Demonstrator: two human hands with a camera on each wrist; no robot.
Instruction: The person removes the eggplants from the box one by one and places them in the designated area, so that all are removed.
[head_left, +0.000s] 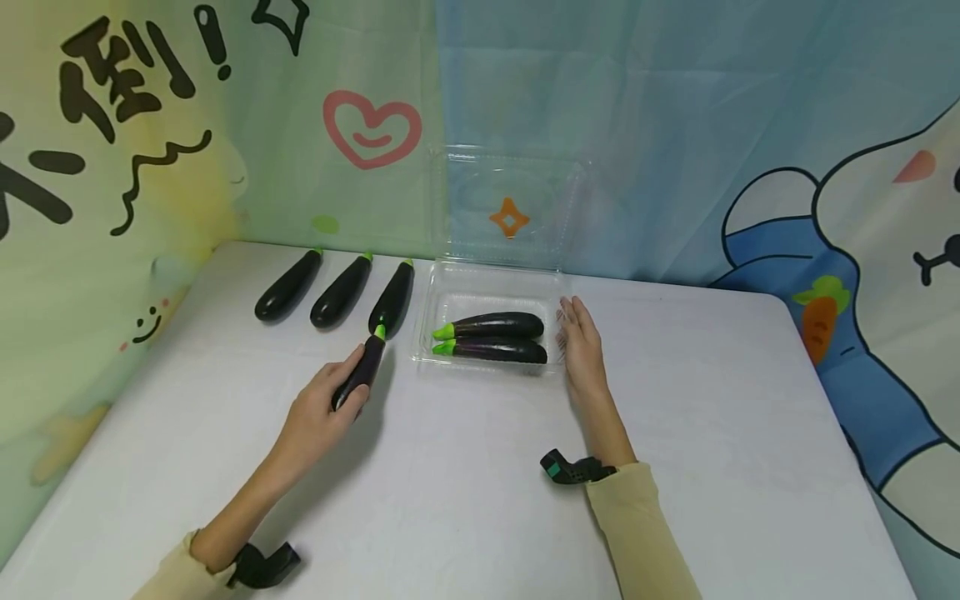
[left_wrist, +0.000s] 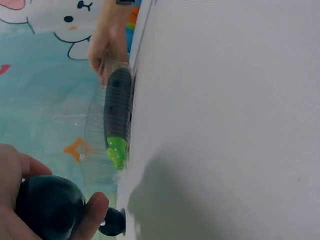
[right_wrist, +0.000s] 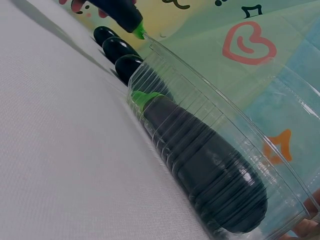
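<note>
Nearest the left wrist camera was a glossy dark eggplant (left_wrist: 52, 207), raised above the table in the left hand (head_left: 318, 408). That hand's fingers and thumb were clamped round its rounded end, and its green cap pointed away from the palm. In the head view, the cap showed in front of the lower end of the rightmost eggplant (head_left: 392, 298) of a row lying beyond the hand. The middle eggplant (head_left: 341, 292) and the leftmost eggplant (head_left: 288, 285) completed that row, set apart from each other, their green tips turned away from the hand.

To the right of the left hand and a little farther off stood a clear plastic box (head_left: 487, 292). Two more eggplants (head_left: 498, 325) lay inside it side by side, caps toward the left hand, blunt ends toward the right hand (head_left: 585, 346). The right hand lay along the box's end wall, its fingers nearly straight and close together, wrapped round nothing. The box's clear lid (head_left: 480, 179) stood raised, beyond both hands.

A black wrist camera (head_left: 266, 567) sat behind the left hand, and another black device (head_left: 573, 468) behind the right, each beside a beige sleeve (head_left: 645, 533). White cloth (head_left: 480, 483) spread beneath the hands, and a printed backdrop (head_left: 637, 125) rose beyond them.
</note>
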